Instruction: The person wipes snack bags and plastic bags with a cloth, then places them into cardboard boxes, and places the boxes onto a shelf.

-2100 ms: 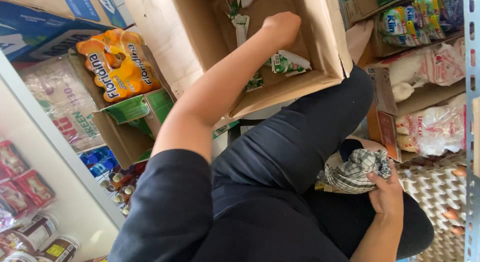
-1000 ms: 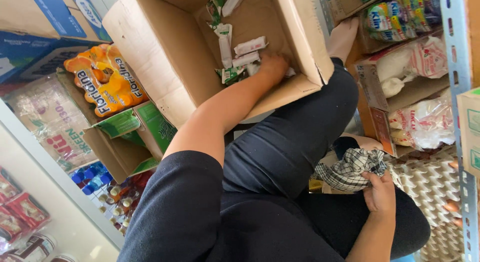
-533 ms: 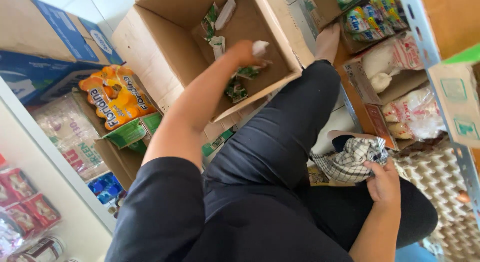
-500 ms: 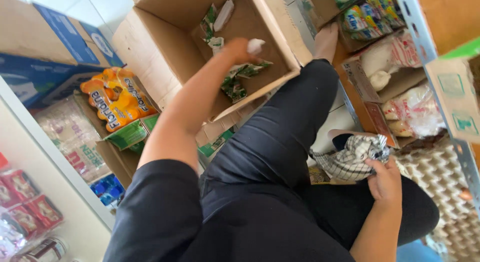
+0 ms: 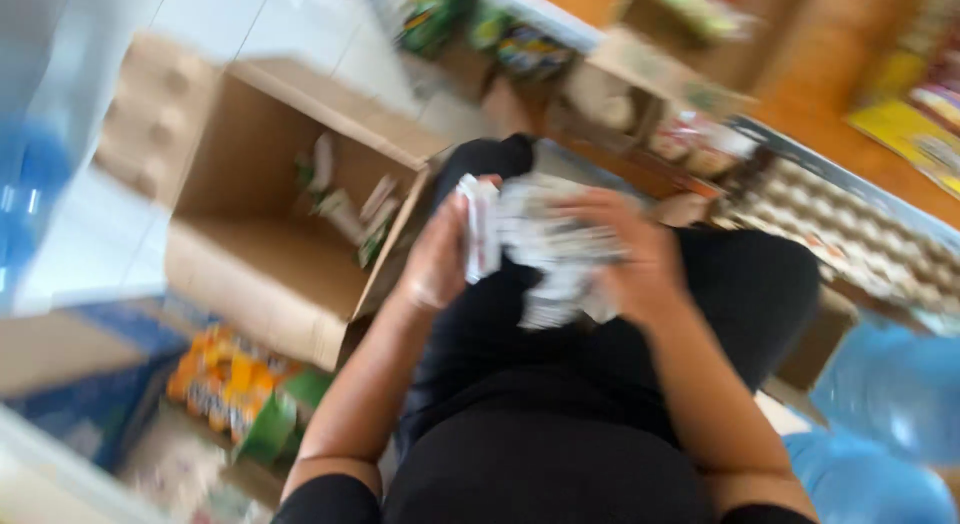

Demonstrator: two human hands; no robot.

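Head view: compared with the frame half a second earlier, the left hand (image 5: 440, 259) has left the cardboard box (image 5: 290, 214) and now sits above the lap, opposite the right hand (image 5: 630, 254). The view has also swung, so the box lies to the left of the knees instead of ahead of them.

The left hand's fingers are clenched on a small white packet (image 5: 478, 229), flat and rectangular, held upright at the inner edge of the palm. The right hand's fingers are curled over a checked cloth (image 5: 550, 259), a soft crumpled fabric in white and dark tones; motion blur makes it hard to tell whether further packets lie inside the bundle. Packet and cloth touch between the two hands, over the black trousers (image 5: 600, 384).

The box is open-topped, brown corrugated card with a plain floor; several green-and-white packets (image 5: 350, 209) lie against its far wall. An orange snack pack (image 5: 225, 379) sits below the box. Grey moulded egg trays (image 5: 850, 229) lie to the right.

Both forearms are bent inward, wrists raised, palms facing each other.
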